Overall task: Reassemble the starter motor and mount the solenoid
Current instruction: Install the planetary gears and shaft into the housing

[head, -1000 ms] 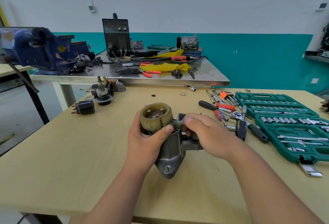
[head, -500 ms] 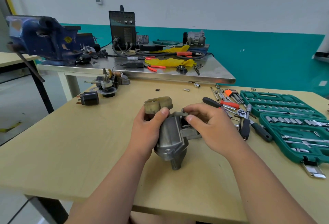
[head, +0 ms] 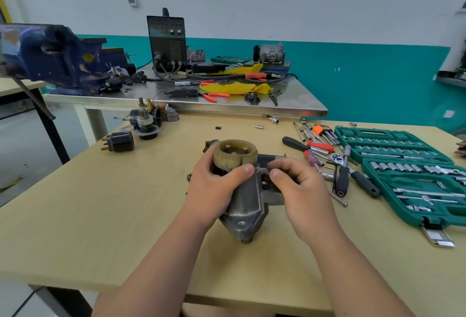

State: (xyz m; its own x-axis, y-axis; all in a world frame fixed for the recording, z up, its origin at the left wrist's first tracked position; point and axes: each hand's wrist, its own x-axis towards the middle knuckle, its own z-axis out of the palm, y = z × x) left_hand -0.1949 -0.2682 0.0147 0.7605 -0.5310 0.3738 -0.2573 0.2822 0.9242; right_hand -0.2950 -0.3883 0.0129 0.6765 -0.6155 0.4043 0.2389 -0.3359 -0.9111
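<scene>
Two bare hands hold a starter motor housing (head: 245,205) upright at the centre of the wooden table (head: 100,215). The grey, worn metal casting tapers downward; a yellowed ring gear (head: 235,155) with three pins inside sits on top. Left hand (head: 214,188) wraps the housing, thumb against the ring. Right hand (head: 300,190) pinches a small part at the housing's upper edge. Solenoid (head: 118,142), black and cylindrical, lies well apart at left, near an armature assembly (head: 147,120). Ratchet (head: 341,173), screwdrivers and an open socket set (head: 408,173) crowd the right side.
</scene>
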